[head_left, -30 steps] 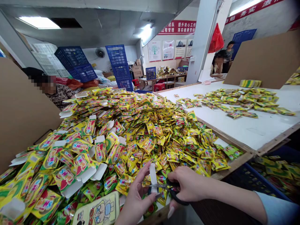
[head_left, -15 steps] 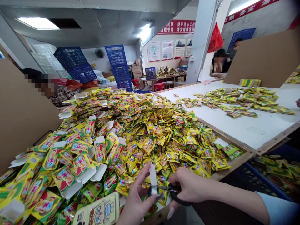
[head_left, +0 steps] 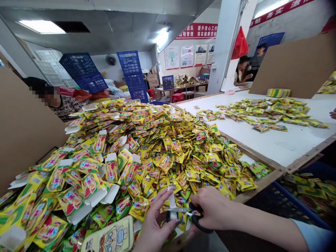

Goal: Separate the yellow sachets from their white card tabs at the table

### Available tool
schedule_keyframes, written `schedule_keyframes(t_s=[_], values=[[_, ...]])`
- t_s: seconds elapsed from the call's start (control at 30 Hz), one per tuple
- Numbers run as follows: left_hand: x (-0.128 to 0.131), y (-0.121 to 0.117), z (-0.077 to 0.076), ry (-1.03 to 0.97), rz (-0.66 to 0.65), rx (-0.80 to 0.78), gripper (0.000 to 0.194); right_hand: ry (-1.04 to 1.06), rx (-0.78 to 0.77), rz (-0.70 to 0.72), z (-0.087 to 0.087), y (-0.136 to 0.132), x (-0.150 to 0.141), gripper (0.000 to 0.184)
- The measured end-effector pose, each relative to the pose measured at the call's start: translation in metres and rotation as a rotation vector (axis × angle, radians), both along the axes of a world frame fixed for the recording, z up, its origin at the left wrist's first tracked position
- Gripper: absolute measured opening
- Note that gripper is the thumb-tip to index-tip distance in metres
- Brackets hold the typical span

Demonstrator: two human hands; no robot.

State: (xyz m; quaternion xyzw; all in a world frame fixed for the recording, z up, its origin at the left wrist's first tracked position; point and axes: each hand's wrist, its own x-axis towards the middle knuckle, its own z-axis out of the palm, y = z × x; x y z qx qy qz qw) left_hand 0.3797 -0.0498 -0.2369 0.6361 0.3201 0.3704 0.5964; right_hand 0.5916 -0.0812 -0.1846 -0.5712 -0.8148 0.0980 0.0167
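At the near edge of the table my right hand (head_left: pixel 212 209) grips black-handled scissors (head_left: pixel 187 213), their blades pointing left across a narrow white strip (head_left: pixel 171 200). My left hand (head_left: pixel 154 224) pinches that strip from below, its fingers curled around it. Both hands hover over a huge heap of yellow and green sachets (head_left: pixel 168 147) and flat yellow cartons (head_left: pixel 86 175) that covers the table.
A phone in a cartoon case (head_left: pixel 110 238) lies by my left wrist. Brown cardboard panels (head_left: pixel 23 129) stand left and right. A white table (head_left: pixel 262 140) at right carries more sachets. Blue crates (head_left: pixel 84 71) are stacked behind. Other people sit at left (head_left: pixel 60 101) and far right.
The white strip above the scissor blades is shorter and sits lower than before. Both hands stay in nearly the same place.
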Motion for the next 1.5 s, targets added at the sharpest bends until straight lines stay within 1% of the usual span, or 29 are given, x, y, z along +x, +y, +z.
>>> schedule_keyframes(t_s=[0.1, 0.2, 0.3, 0.37, 0.43, 0.53, 0.6, 0.7, 0.73, 0.8, 0.9, 0.93, 0.97, 1.07, 1.13, 1.2, 1.3, 1.37, 1.5], values=[[0.0, -0.002, 0.003, 0.027, 0.007, 0.046, 0.052, 0.063, -0.011, 0.024, 0.005, -0.002, 0.0, 0.053], [0.0, -0.006, 0.008, 0.068, -0.022, 0.048, 0.051, 0.098, -0.108, 0.024, 0.009, -0.002, 0.001, 0.057], [0.001, -0.01, 0.013, 0.054, 0.018, 0.012, 0.049, 0.174, -0.194, 0.006, 0.008, 0.0, 0.003, 0.054], [0.001, -0.011, 0.014, 0.039, 0.057, 0.005, 0.05, 0.231, -0.224, -0.006, 0.006, 0.001, 0.005, 0.051], [0.002, -0.011, 0.013, 0.033, 0.06, 0.004, 0.05, 0.268, -0.24, -0.014, 0.006, 0.003, 0.006, 0.05], [0.001, -0.01, 0.011, 0.009, 0.045, -0.011, 0.053, 0.262, -0.234, -0.026, 0.007, 0.004, 0.007, 0.048], [0.001, -0.009, 0.009, -0.002, 0.044, -0.024, 0.057, 0.198, -0.213, -0.033, 0.007, 0.005, 0.007, 0.043], [-0.001, -0.007, 0.008, -0.019, 0.033, -0.035, 0.065, 0.07, -0.095, -0.019, 0.0, 0.009, 0.015, 0.027], [-0.001, -0.005, 0.008, -0.025, 0.034, -0.033, 0.068, 0.042, -0.053, -0.025, -0.002, 0.011, 0.019, 0.026], [-0.003, -0.001, 0.006, -0.049, 0.049, -0.024, 0.073, 0.022, -0.012, -0.065, -0.008, 0.016, 0.031, 0.039], [-0.005, 0.007, 0.001, -0.06, 0.082, -0.015, 0.073, 0.038, -0.058, -0.094, -0.008, 0.022, 0.046, 0.056], [-0.006, 0.009, -0.001, -0.042, 0.091, -0.006, 0.072, 0.064, -0.056, -0.083, -0.006, 0.023, 0.049, 0.057], [-0.007, 0.011, -0.002, -0.011, 0.101, 0.007, 0.07, 0.104, -0.035, -0.075, -0.003, 0.025, 0.049, 0.053], [-0.007, 0.012, -0.005, 0.108, 0.112, 0.062, 0.064, 0.256, 0.109, -0.098, 0.009, 0.03, 0.041, 0.026], [-0.006, 0.01, -0.004, 0.17, 0.095, 0.097, 0.062, 0.332, 0.173, -0.118, 0.016, 0.036, 0.027, 0.027], [-0.005, 0.006, -0.001, 0.217, 0.07, 0.126, 0.063, 0.436, 0.176, -0.077, 0.018, 0.043, 0.013, 0.031], [-0.004, 0.003, 0.003, 0.248, 0.037, 0.149, 0.064, 0.708, 0.219, 0.069, 0.014, 0.056, -0.006, 0.027], [-0.005, 0.004, 0.005, 0.262, 0.003, 0.158, 0.065, 0.829, 0.263, 0.132, 0.008, 0.063, -0.014, 0.021], [-0.005, 0.011, 0.005, 0.227, -0.043, 0.122, 0.064, 0.899, 0.34, 0.123, -0.003, 0.069, -0.026, 0.019]])
